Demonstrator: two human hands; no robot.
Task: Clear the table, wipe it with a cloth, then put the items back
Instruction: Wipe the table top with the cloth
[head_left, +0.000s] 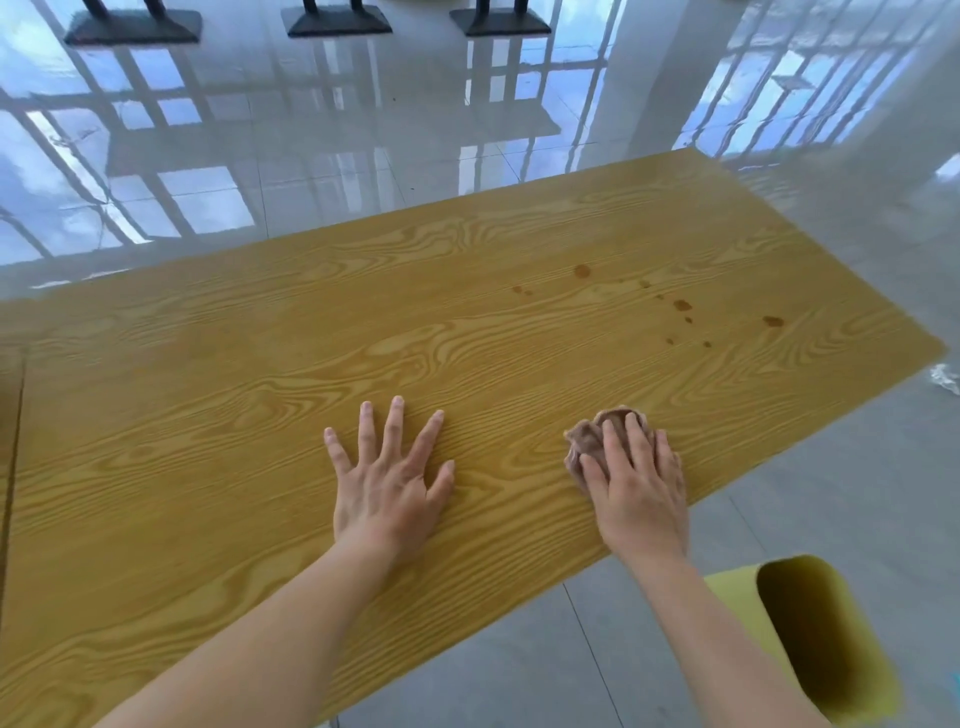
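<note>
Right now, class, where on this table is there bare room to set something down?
The yellow wood-grain table is bare left of the flat left hand and along its far edge. A hand can pass between the two hands. Taken: near right, where the right hand presses the crumpled pinkish-brown cloth; brown spots mark the far right.

A long table (260, 364) with a yellow-brown wood-grain top fills the view. A left hand (387, 483) lies flat on it, fingers spread. Near the table's right edge, a bunched pinkish-brown cloth (592, 436) sits under a right hand (641, 488). Small brown spots (680, 305) dot the surface farther back.
</note>
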